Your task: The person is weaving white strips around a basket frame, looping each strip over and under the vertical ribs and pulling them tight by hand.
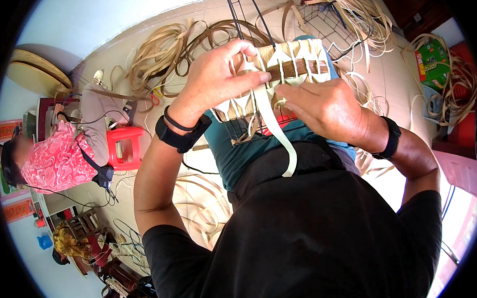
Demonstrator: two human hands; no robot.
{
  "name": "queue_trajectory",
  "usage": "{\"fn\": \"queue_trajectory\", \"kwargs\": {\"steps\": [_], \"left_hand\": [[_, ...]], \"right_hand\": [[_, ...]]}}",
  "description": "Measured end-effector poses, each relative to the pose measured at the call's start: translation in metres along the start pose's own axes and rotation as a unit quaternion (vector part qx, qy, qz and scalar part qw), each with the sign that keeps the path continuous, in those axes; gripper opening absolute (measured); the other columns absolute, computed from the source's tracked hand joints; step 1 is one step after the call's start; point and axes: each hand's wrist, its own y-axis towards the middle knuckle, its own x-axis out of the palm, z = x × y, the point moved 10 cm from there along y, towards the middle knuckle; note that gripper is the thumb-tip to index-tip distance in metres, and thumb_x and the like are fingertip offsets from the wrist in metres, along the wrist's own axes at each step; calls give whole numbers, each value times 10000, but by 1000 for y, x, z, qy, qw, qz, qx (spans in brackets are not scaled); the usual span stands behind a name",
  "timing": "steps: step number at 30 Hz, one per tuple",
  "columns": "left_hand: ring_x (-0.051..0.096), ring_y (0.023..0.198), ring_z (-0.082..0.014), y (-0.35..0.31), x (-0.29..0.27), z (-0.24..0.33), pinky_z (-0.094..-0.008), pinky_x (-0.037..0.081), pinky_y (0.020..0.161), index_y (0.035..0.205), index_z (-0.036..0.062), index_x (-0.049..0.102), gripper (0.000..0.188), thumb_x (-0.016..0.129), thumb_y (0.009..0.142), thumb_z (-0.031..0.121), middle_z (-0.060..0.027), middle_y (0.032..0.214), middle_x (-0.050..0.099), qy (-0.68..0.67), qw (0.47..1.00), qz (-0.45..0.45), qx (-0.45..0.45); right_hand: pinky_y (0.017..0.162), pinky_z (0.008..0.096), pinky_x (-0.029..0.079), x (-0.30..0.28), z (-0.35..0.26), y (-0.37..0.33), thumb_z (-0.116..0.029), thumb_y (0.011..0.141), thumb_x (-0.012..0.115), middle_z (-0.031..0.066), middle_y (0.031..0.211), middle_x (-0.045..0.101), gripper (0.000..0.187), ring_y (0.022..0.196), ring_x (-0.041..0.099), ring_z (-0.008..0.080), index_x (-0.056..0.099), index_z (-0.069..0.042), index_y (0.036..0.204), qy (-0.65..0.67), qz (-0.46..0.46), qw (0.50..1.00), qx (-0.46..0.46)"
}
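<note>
A woven panel [296,53] of cream and brown flat strips on a thin black wire frame rests over my lap. My left hand [215,76] grips its left part, the thumb lying across the front and the fingers at the far edge. From beneath that thumb a pale flat strip [273,128] hangs toward me, its loose end against my black clothing. My right hand [329,106] is closed, with bent fingers pressed together at a pale strip on the panel's near middle. The right fingertips are partly hidden. Both wrists wear black bands.
Coils of tan strips [159,54] lie on the tiled floor. A wire frame [323,21] and more strips lie at the far right, near a green box [433,63]. At left, a person in a pink patterned top [60,160] sits near a red stool [125,147].
</note>
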Motion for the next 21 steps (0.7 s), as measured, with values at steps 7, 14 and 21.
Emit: {"fn": "queue_trajectory", "kwargs": {"steps": [7,14,21], "left_hand": [[562,677,-206,-15,-7,37,-326,452,642,1095,84,577,640,867,633,419,-73,755,551,153,968,96,174],[584,984,-317,-20,-2,35,-453,380,888,1156,111,547,727,834,572,434,-124,1024,606,200,966,101,130],[610,826,-318,-17,-7,35,-402,487,754,1144,59,540,684,818,571,307,-140,917,608,163,967,106,163]], "right_hand": [[497,374,498,15,8,12,-193,773,703,48,699,609,195,619,650,236,570,-99,880,-3,17,1000,24],[551,370,528,19,16,18,-109,800,712,102,725,642,183,634,653,288,639,-60,961,24,9,998,61],[486,355,501,22,9,23,-201,777,703,34,683,600,208,596,653,227,537,-103,857,-47,26,998,21]]}}
